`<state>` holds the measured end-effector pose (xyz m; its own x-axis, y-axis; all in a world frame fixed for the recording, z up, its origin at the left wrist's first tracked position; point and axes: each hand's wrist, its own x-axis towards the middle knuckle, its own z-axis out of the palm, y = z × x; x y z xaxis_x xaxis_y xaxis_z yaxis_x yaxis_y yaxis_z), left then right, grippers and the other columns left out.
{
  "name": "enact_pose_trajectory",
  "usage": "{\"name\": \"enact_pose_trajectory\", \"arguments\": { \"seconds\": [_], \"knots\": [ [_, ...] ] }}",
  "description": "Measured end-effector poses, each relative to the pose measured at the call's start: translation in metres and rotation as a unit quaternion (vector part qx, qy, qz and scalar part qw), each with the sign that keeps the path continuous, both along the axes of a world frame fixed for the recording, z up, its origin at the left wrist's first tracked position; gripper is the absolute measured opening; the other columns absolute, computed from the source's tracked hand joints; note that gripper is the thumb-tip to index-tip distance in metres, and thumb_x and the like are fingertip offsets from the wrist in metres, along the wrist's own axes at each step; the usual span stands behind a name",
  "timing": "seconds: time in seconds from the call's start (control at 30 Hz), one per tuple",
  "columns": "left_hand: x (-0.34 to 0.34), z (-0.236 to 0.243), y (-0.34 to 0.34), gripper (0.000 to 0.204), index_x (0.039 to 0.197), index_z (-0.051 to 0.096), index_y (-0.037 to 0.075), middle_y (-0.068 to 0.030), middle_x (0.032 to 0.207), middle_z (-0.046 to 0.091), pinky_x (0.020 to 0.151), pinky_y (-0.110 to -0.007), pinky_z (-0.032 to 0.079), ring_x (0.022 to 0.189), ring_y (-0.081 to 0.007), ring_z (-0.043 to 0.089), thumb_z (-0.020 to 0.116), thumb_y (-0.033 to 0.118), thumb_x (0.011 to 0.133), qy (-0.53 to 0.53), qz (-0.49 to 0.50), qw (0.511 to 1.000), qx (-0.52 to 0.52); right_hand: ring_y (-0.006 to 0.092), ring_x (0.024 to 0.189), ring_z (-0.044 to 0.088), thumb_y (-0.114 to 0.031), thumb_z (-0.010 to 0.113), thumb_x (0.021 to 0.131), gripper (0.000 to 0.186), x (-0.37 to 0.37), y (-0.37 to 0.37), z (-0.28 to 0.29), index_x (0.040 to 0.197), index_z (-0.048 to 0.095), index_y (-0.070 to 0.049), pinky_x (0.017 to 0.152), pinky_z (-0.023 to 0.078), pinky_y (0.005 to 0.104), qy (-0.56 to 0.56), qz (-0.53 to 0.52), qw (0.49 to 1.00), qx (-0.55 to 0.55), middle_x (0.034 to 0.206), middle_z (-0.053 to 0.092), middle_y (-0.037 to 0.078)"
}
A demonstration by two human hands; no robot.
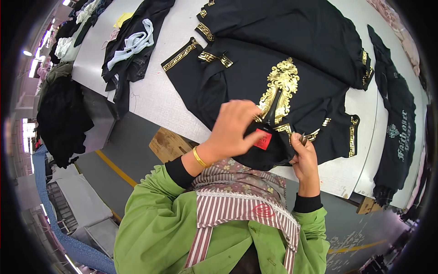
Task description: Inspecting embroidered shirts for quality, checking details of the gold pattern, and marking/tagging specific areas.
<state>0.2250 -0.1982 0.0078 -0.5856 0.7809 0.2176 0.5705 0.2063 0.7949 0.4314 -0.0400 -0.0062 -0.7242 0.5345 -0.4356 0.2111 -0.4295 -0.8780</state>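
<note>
A black garment (246, 86) with gold scroll print at its neck opening and gold key-pattern trim lies spread before me. My left hand (233, 128) hovers over its collar, thumb and fingers apart, slightly blurred. Beside that thumb, a red square label (262, 139) shows inside the collar. My right hand (305, 157) is closed at the collar's right side, around a small pointed metal tool (303, 137) whose tip sticks out past the thumb; the rest is hidden. The right fingers also touch the black cloth. Another black piece with gold trim (287, 32) lies folded over the garment's far part.
The garment rests on a pale table (150, 102). Dark clothing with light blue strips (132, 45) lies at the far left, and a black printed garment (394, 123) at the right. A heap of black cloth (64, 118) hangs off the table's left end.
</note>
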Motion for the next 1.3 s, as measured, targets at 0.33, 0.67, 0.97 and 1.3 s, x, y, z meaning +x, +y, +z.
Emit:
{"name": "enact_pose_trajectory", "arguments": {
  "seconds": [0.33, 0.67, 0.97, 1.3],
  "knots": [
    [-0.065, 0.017, 0.109, 0.027, 0.099, 0.075, 0.012, -0.0031, 0.097, 0.072, 0.075, -0.037, 0.052, 0.077, -0.0277, 0.065, 0.068, 0.001, 0.076, 0.267, -0.051, 0.957, 0.099, 0.0002, 0.058, 0.031, -0.02, 0.065, 0.112, 0.016, -0.036, 0.047, 0.03, 0.099, 0.067, -0.011, 0.051, 0.023, 0.0197, 0.029, -0.081, 0.995, -0.043, 0.078, 0.048, -0.007],
    [-0.132, -0.031, 0.182, 0.027, 0.11, 0.079, 0.012, -0.0036, 0.108, 0.07, 0.084, -0.037, 0.056, 0.087, -0.0266, 0.069, 0.079, 0.008, 0.084, 0.174, -0.04, 0.984, 0.028, 0.0017, 0.055, 0.034, -0.015, 0.066, 0.11, 0.019, -0.09, 0.128, -0.01, 0.119, 0.072, 0.001, 0.048, 0.025, 0.0206, 0.041, -0.128, 0.988, -0.078, 0.073, 0.05, -0.004],
    [-0.082, 0.008, 0.105, 0.02, 0.108, 0.071, 0.007, -0.0017, 0.08, 0.063, 0.061, -0.031, 0.046, 0.066, -0.0171, 0.055, 0.08, 0.008, 0.09, 0.185, -0.003, 0.976, 0.117, 0.0029, 0.052, 0.035, -0.015, 0.064, 0.112, 0.018, -0.069, 0.117, -0.011, 0.118, 0.07, 0.001, 0.047, 0.025, 0.0203, 0.087, -0.06, 0.989, -0.101, 0.068, 0.052, -0.003],
    [-0.041, -0.024, 0.068, 0.028, 0.108, 0.059, 0.004, 0.0002, 0.071, 0.055, 0.057, -0.032, 0.046, 0.056, -0.0181, 0.053, 0.081, 0.018, 0.097, 0.074, 0.038, 0.989, -0.122, 0.004, 0.05, 0.036, -0.018, 0.066, 0.112, 0.023, -0.069, 0.085, -0.003, 0.119, 0.069, 0.003, 0.047, 0.027, 0.0213, 0.125, -0.058, 0.983, -0.124, 0.067, 0.052, -0.002]
  ]
}}
